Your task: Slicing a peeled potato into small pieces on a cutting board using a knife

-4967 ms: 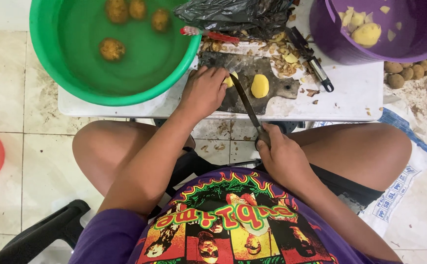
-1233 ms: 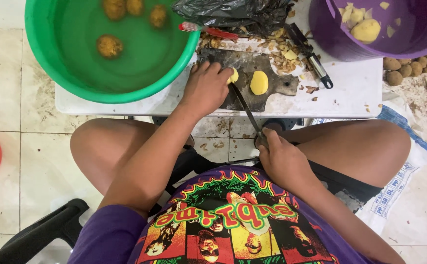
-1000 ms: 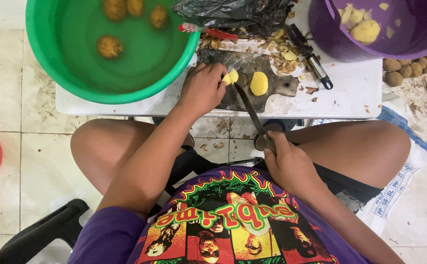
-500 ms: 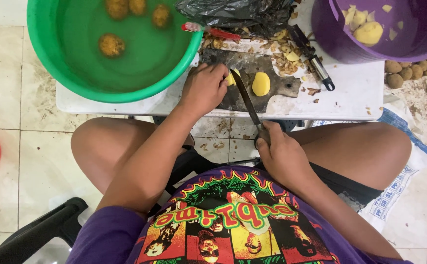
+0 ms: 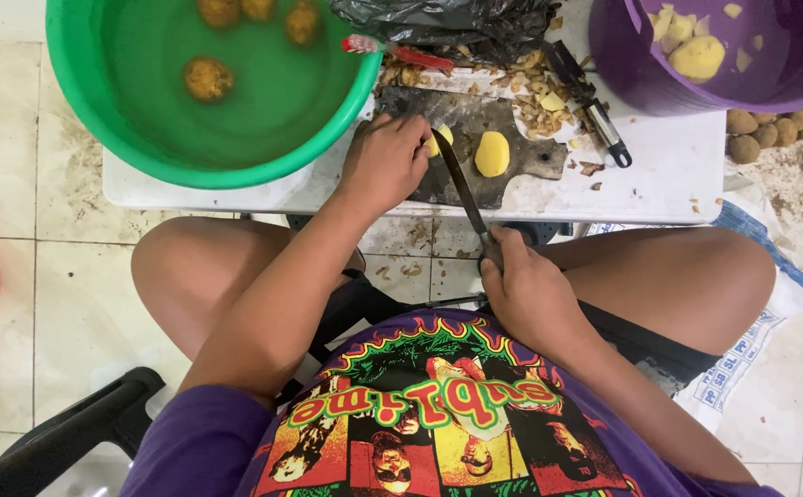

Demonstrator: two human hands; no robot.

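My left hand (image 5: 385, 164) presses a peeled potato piece (image 5: 438, 140) down on a dark cutting board (image 5: 475, 118). The long knife (image 5: 461, 189) is gripped in my right hand (image 5: 528, 290), its blade lying across the board right beside that piece. Another peeled potato half (image 5: 491, 154) rests on the board just right of the blade. My left fingers hide most of the held piece.
A green basin (image 5: 98, 110) of water with several unpeeled potatoes sits at the left of the low white table (image 5: 677, 175). A purple bowl (image 5: 622, 78) holds cut potato. Nearby lie a peeler (image 5: 590, 115), peelings, a black bag (image 5: 456, 18) and loose potatoes (image 5: 769, 133).
The knife blade has shifted slightly back and forth beside the held potato piece. My left hand stays on the board. The view has barely moved.
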